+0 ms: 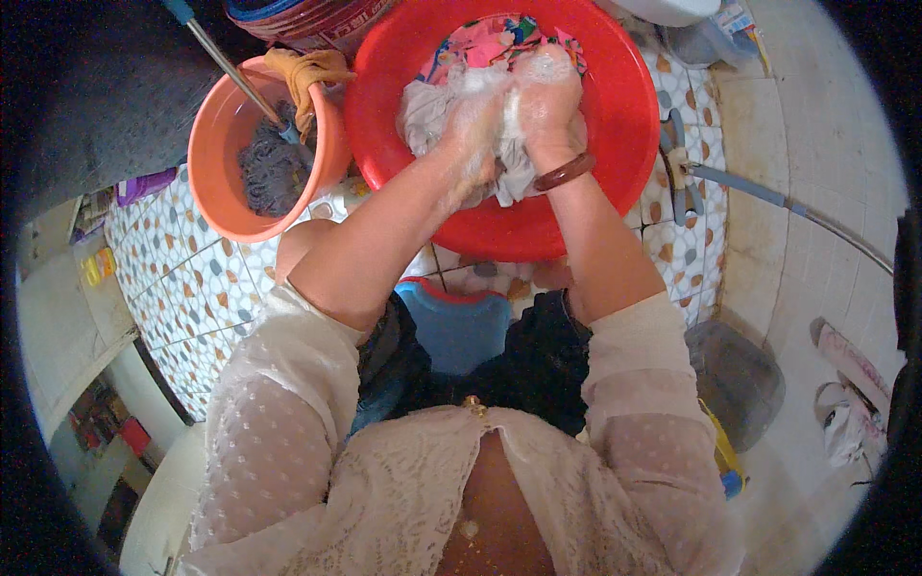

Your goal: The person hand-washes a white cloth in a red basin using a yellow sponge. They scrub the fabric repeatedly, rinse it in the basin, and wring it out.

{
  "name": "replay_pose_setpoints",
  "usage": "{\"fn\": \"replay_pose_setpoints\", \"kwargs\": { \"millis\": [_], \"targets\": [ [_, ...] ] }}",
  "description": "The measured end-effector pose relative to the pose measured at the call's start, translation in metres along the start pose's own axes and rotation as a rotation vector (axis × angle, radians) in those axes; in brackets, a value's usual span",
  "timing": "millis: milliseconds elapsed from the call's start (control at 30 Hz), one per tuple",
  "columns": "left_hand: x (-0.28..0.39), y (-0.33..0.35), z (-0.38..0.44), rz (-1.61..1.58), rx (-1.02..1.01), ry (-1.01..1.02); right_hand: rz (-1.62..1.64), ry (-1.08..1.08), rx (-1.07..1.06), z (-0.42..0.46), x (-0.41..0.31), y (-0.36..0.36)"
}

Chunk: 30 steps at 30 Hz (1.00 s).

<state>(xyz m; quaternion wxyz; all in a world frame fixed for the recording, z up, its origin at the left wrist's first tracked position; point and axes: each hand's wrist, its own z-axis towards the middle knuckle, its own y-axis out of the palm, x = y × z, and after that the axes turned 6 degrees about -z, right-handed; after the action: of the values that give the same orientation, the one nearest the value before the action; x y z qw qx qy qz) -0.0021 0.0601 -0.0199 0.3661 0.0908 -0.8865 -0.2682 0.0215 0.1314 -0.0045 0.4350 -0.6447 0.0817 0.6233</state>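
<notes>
Both of my hands are over a round red plastic basin [616, 144], gripping a wet whitish cloth [425, 108]. My left hand [475, 126] clasps the cloth from the left, and suds coat its skin. On the other side my right hand [549, 101] is closed on the same cloth, with lather over the knuckles and a dark bangle at the wrist. Part of the cloth hangs down between the two hands. Behind them in the basin lies a pink floral fabric [490, 47]. The fingertips are mostly hidden by cloth and foam.
An orange bucket [205, 180] holding a grey mop head [274, 169] stands left of the basin, an orange-brown rag [306, 68] over its rim. A blue stool [457, 324] shows between my knees. Right, a long-handled floor tool [742, 183] leans near a grey bin [735, 381].
</notes>
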Motion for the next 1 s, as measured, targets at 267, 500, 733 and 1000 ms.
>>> {"fn": "replay_pose_setpoints", "kwargs": {
  "millis": [267,500,733,1000],
  "targets": [
    [-0.004,-0.033,0.022,-0.183,-0.328,-0.06,0.187,-0.309,-0.064,-0.046,0.002,0.014],
    [0.002,0.0,-0.012,-0.122,-0.02,-0.13,-0.173,-0.018,-0.037,-0.011,-0.008,-0.014],
    [-0.004,-0.015,0.005,-0.162,-0.194,-0.078,0.001,-0.318,0.052,-0.033,0.025,0.014],
    [-0.005,-0.038,0.028,0.046,-0.421,0.301,0.153,-0.312,-0.122,-0.056,-0.026,0.003]
  ]
}}
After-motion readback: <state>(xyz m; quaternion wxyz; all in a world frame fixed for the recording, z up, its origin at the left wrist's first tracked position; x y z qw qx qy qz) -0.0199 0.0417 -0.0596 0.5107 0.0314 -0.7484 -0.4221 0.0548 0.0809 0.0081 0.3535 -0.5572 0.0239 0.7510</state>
